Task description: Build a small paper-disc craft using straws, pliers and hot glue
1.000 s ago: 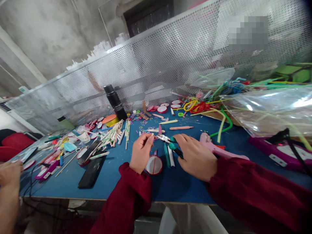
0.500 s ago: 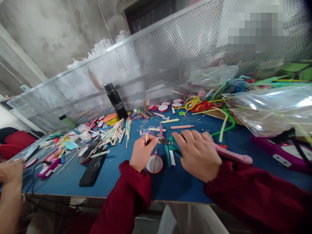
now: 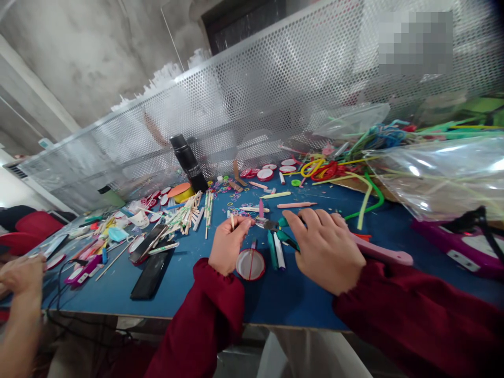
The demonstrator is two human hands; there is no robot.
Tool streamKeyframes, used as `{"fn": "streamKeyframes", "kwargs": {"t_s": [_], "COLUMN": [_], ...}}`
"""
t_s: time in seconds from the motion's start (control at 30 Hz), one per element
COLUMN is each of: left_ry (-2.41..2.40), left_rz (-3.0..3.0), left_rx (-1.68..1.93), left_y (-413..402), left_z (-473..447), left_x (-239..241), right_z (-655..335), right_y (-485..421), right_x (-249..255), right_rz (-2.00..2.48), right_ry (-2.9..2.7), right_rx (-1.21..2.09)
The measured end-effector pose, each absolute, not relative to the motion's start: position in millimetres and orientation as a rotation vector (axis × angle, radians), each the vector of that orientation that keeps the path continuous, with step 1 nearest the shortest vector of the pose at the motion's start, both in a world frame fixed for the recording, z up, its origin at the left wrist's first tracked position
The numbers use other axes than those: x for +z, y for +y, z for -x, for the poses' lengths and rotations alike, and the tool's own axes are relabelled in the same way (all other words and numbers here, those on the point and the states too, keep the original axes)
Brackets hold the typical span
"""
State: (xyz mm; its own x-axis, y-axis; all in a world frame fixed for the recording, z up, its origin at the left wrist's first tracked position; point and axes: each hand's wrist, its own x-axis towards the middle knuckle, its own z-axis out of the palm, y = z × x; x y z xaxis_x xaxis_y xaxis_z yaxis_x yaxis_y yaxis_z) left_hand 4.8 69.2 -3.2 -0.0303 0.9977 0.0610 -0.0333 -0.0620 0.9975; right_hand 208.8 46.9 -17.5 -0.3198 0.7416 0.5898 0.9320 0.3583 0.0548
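Observation:
My left hand (image 3: 228,244) is closed in a pinch, and a thin pale stick (image 3: 232,221) pokes up from it. Pliers with green handles (image 3: 289,241) are in my right hand (image 3: 328,247), fingers curled over the grips. Their jaws are close by my left fingertips; a small bit there is too tiny to make out. Just below the pinch lies a round red-rimmed piece (image 3: 251,264) with a pale face. A green and a white marker (image 3: 279,252) lie side by side under the pliers.
A black bottle (image 3: 189,164) leans by the perforated metal screen (image 3: 260,100). Left are bundled paper-wrapped sticks (image 3: 189,212), a black phone (image 3: 151,275) and another person's hand (image 3: 23,273). Right are a pink handle (image 3: 388,255), a purple device (image 3: 457,249) and clear plastic bags (image 3: 444,173).
The pale stick in my left hand now tilts more to the left. The plier jaws have shifted slightly away from my left fingertips. The view has moved a little.

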Motion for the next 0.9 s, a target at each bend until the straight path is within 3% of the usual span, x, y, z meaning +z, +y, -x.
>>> {"fn": "streamKeyframes", "kwargs": {"t_s": [0.43,0.9], "left_ry": [1.451,1.180], "left_rz": [-1.458,-1.833], "left_rx": [1.486,1.160], "left_y": [81.9,61.8], "left_z": [7.2,-4.2], "left_x": [-13.3,-3.5], "right_z": [-213.1,-212.5], "right_y": [49.7,51.7], "right_x": [-10.5,-21.7], "right_rz": [1.509,1.325], "right_ry": [-2.099,-2.247], "right_rx": [-0.373,-0.334]}}
